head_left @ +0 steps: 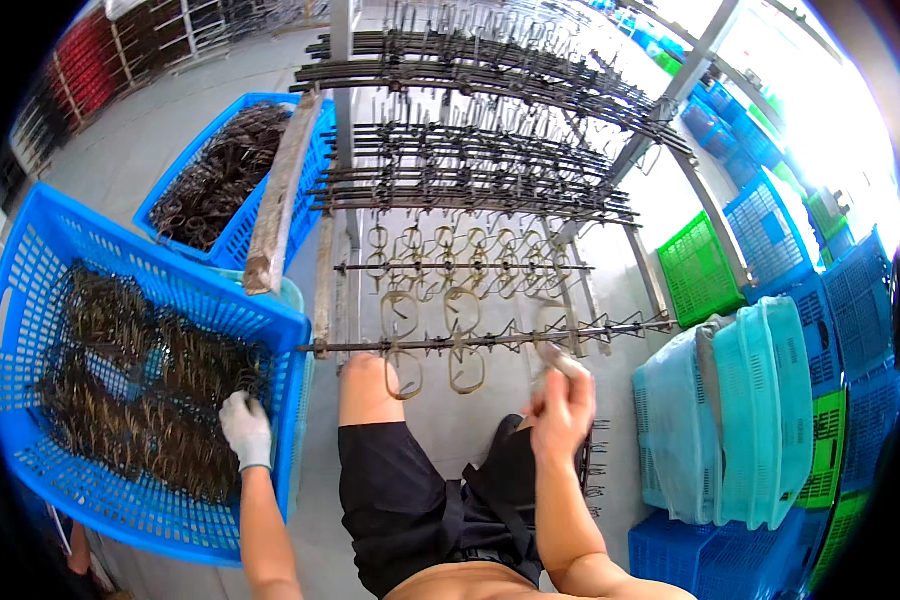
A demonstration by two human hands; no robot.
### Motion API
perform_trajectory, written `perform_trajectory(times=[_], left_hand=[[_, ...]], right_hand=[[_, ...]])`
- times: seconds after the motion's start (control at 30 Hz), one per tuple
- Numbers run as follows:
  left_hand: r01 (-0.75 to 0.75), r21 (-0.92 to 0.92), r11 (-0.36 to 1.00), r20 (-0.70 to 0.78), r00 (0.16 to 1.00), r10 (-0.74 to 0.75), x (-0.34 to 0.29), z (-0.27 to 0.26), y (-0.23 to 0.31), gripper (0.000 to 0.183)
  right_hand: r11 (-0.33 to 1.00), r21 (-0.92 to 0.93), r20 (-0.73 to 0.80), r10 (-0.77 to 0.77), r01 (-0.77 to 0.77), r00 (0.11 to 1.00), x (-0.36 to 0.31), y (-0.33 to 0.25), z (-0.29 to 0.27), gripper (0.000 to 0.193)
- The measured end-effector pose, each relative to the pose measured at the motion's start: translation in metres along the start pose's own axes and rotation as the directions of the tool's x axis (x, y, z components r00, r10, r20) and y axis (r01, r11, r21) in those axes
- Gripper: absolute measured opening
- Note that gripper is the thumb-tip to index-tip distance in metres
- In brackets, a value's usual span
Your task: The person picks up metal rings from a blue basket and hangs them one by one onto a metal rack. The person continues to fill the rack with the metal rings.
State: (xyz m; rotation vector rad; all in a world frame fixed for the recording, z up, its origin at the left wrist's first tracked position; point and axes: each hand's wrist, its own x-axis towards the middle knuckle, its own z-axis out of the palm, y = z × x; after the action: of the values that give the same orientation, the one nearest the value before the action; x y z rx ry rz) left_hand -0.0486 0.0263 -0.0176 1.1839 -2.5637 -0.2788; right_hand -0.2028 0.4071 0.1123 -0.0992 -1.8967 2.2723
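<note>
My left hand, in a white glove, reaches into a large blue basket at its right side. Its fingers curl down onto a heap of thin, dark and brassy wire pieces; what they grip is hidden. Bare-wristed, with pale covering on the fingertips, my right hand is pinched at the right part of a horizontal hooked rod. A blurred wire loop shows at those fingertips. Farther left on this rod hang several rounded brassy wire loops, above and below it.
The rod rests across a metal rack, with another loaded rod behind and stacked dark rods higher up. A second blue basket of dark parts stands behind the first. Turquoise baskets and a green crate line the right.
</note>
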Motion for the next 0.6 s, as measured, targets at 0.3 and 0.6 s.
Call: perform_trajectory(times=[0.3, 0.6], left_hand=[[-0.046, -0.734, 0.677, 0.063, 0.989, 0.135, -0.016, -0.058, 0.041, 0.015], [-0.037, -0.732, 0.68, 0.102, 0.981, 0.164, -0.034, -0.034, 0.035, 0.017]], right_hand=[[0.962, -0.075, -0.03, 0.26, -0.261, 0.965, 0.035, 0.01, 0.029, 0.011], [0.99, -0.119, -0.062, 0.069, -0.076, 0.996, 0.036, 0.046, 0.021, 0.02]])
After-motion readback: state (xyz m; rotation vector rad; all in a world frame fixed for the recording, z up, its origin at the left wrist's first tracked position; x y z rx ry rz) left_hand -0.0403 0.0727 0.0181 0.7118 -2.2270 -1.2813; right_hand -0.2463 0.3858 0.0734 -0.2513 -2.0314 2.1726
